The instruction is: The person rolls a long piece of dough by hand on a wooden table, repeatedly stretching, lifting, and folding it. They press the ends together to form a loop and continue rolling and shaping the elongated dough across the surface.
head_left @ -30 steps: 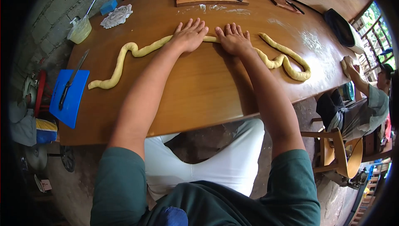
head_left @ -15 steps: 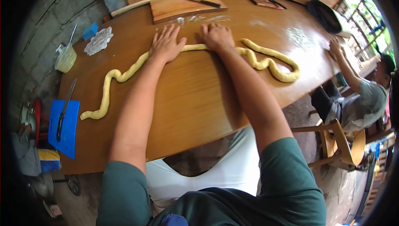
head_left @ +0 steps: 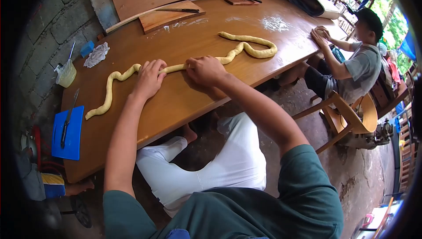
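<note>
A long yellow rope of dough (head_left: pixel 176 68) snakes across the wooden table, wavy at its left end and bent back in a loop at its right. My left hand (head_left: pixel 150 79) is curled over the rope left of its middle, thumb toward the right. A short way along, my right hand (head_left: pixel 205 70) grips the same rope with bent fingers; its fingertips are partly hidden. Between the two hands a fairly straight stretch of dough shows. Both hands are low, close to the tabletop.
On the wooden table (head_left: pixel 132 127) lie a blue cutting board (head_left: pixel 72 140) with a knife, a wooden board (head_left: pixel 154 21) with another knife, a crumpled cloth (head_left: pixel 96 55) and a tub (head_left: pixel 67 75). White flour (head_left: pixel 275 24) is scattered farther back. Another person (head_left: pixel 362 61) sits at the right.
Both hands have come nearer to me, and their flat fingers have curled round the dough. The middle of the rope has shifted toward the table's near edge. My view has turned somewhat right.
</note>
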Available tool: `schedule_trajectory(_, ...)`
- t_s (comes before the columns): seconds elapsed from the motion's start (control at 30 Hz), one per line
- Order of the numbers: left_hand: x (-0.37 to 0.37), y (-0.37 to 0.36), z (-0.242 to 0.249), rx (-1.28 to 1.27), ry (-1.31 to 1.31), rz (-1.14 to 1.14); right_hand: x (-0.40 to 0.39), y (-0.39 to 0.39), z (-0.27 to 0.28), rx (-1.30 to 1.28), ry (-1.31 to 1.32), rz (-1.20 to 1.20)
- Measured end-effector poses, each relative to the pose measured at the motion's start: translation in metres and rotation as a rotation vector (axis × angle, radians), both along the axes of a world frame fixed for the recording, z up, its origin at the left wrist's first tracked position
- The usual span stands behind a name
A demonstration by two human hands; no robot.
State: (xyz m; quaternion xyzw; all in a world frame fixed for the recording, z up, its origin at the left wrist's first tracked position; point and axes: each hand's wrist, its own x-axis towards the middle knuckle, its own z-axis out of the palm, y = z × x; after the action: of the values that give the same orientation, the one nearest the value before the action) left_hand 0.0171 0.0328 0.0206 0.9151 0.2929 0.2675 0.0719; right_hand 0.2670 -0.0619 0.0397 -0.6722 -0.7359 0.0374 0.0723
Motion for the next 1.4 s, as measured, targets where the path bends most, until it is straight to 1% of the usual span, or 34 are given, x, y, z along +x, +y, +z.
schedule_trajectory(0.07,-0.014,-0.007,-0.006,0.013,-0.037,0.008,0.027,-0.008,-0.009,0.220,0.058,0.059)
schedule_trajectory(0.13,-0.029,-0.013,-0.008,0.124,0.058,0.007,0.074,-0.003,-0.010,0.368,-0.086,0.061)
schedule_trajectory(0.17,-0.037,-0.016,-0.007,0.125,0.056,0.011,0.099,-0.001,-0.012,0.307,-0.067,-0.045)
schedule_trajectory(0.2,-0.045,-0.020,-0.003,0.072,0.039,0.018,0.123,-0.002,-0.016,0.246,-0.048,-0.150)
schedule_trajectory(0.23,-0.055,-0.022,0.001,0.020,0.022,0.025,0.142,-0.008,-0.022,0.205,-0.038,-0.176)
schedule_trajectory(0.27,-0.066,-0.025,0.003,0.026,0.022,0.029,0.158,-0.013,-0.028,0.165,-0.027,-0.202)
schedule_trajectory(0.3,-0.080,-0.028,0.004,0.029,-0.044,0.055,0.165,-0.019,-0.038,0.287,-0.064,-0.109)
schedule_trajectory(0.37,-0.107,-0.034,0.001,-0.006,-0.165,0.119,0.153,-0.024,-0.035,0.268,-0.085,-0.119)
schedule_trajectory(0.4,-0.120,-0.038,-0.002,-0.010,-0.167,0.130,0.146,-0.025,-0.034,0.238,-0.104,-0.134)
schedule_trajectory(0.47,-0.140,-0.048,-0.003,-0.121,-0.149,0.185,0.132,-0.025,-0.031,0.276,-0.144,-0.099)
schedule_trajectory(0.53,-0.149,-0.060,-0.005,-0.110,-0.149,0.183,0.109,-0.018,-0.035,0.263,-0.041,0.015)
schedule_trajectory(0.57,-0.151,-0.065,-0.004,-0.103,-0.155,0.193,0.094,-0.015,-0.047,0.376,-0.016,0.152)
schedule_trajectory(0.6,-0.152,-0.069,-0.003,-0.094,-0.165,0.202,0.062,-0.027,-0.034,0.319,0.026,0.149)
schedule_trajectory(0.63,-0.153,-0.071,-0.005,-0.092,-0.167,0.197,0.041,-0.032,-0.035,0.346,0.095,0.211)
schedule_trajectory(0.7,-0.157,-0.075,-0.011,-0.059,-0.100,0.199,0.001,-0.048,-0.031,0.358,0.111,0.261)
schedule_trajectory(0.73,-0.151,-0.079,-0.009,-0.059,-0.097,0.194,-0.007,-0.048,-0.039,0.387,0.103,0.320)
schedule_trajectory(0.8,-0.127,-0.096,0.000,0.130,-0.051,0.280,-0.023,-0.061,-0.040,0.421,0.131,0.309)
schedule_trajectory(0.87,-0.087,-0.112,0.012,0.109,-0.050,0.189,-0.025,-0.063,-0.041,0.426,0.171,0.294)
schedule_trajectory(0.9,-0.063,-0.117,0.013,0.062,-0.059,0.086,-0.026,-0.065,-0.043,0.427,0.208,0.279)
schedule_trajectory(0.93,-0.039,-0.119,0.011,0.077,-0.067,-0.034,-0.024,-0.065,-0.045,0.422,0.208,0.280)
schedule_trajectory(0.97,-0.013,-0.121,0.011,0.086,-0.014,-0.097,-0.019,-0.062,-0.045,0.428,0.194,0.330)
schedule_trajectory(1.0,0.015,-0.121,0.007,0.077,-0.051,-0.123,-0.011,-0.060,-0.043,0.436,0.176,0.379)
schedule_trajectory(1.07,0.049,-0.103,-0.008,0.070,-0.092,-0.157,0.017,-0.064,-0.027,0.442,0.061,0.385)
schedule_trajectory(1.1,0.061,-0.092,-0.015,0.026,-0.019,-0.161,0.037,-0.069,-0.017,0.335,0.101,0.253)
schedule_trajectory(1.13,0.070,-0.085,-0.019,-0.019,0.053,-0.161,0.071,-0.063,-0.019,0.286,0.097,0.201)
schedule_trajectory(1.17,0.072,-0.081,-0.018,0.021,-0.043,-0.204,0.108,-0.060,-0.023,0.322,0.005,0.176)
schedule_trajectory(1.2,0.072,-0.081,-0.018,0.016,-0.047,-0.202,0.132,-0.069,-0.007,0.146,-0.036,-0.059)
schedule_trajectory(1.23,0.071,-0.080,-0.017,-0.046,-0.035,-0.160,0.165,-0.075,-0.010,0.132,-0.101,-0.143)
schedule_trajectory(1.27,0.070,-0.080,-0.015,-0.107,-0.022,-0.115,0.206,-0.072,-0.032,0.218,-0.110,-0.251)
schedule_trajectory(1.3,0.069,-0.080,-0.014,-0.107,-0.020,-0.107,0.222,-0.079,-0.032,0.246,-0.091,-0.311)
schedule_trajectory(1.33,0.067,-0.081,-0.013,-0.069,-0.026,-0.104,0.232,-0.080,-0.027,0.221,-0.068,-0.346)
schedule_trajectory(1.4,0.060,-0.081,-0.008,-0.035,-0.028,-0.085,0.239,-0.067,-0.036,0.380,-0.133,-0.316)
